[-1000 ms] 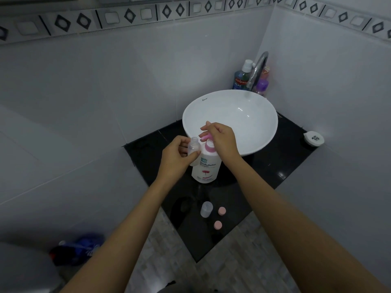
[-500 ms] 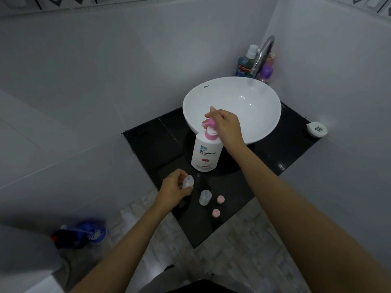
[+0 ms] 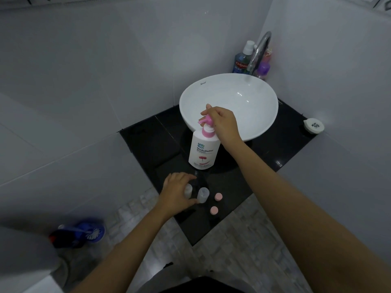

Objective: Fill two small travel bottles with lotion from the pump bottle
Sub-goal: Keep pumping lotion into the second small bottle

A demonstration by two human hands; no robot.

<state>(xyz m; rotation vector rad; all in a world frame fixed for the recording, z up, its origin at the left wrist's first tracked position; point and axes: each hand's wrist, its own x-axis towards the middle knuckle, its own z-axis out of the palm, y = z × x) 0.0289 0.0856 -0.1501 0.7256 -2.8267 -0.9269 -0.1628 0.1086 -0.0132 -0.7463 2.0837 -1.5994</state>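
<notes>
A white pump bottle (image 3: pixel 202 151) with a pink pump head stands on the black counter (image 3: pixel 264 153) in front of the basin. My right hand (image 3: pixel 222 123) rests on the pump head, fingers curled around it. Near the counter's front corner stand two small clear travel bottles. My left hand (image 3: pixel 176 192) has its fingers on the left travel bottle (image 3: pixel 187 190), which stands on the counter. The second travel bottle (image 3: pixel 203 194) stands right beside it, with my thumb touching it. Two pink caps (image 3: pixel 218 196) (image 3: pixel 214 210) lie to the right of the bottles.
A white round basin (image 3: pixel 249 106) fills the back of the counter, with a chrome tap (image 3: pixel 257 53) above it. A mouthwash bottle (image 3: pixel 242 60) and a purple bottle (image 3: pixel 263 69) stand behind. A small white lidded dish (image 3: pixel 313 126) sits at the right corner. A blue brush (image 3: pixel 84 232) lies on the floor.
My left hand has carried the small bottle down from beside the pump spout to the counter, next to the other small bottle. My right hand stays on the pump head.
</notes>
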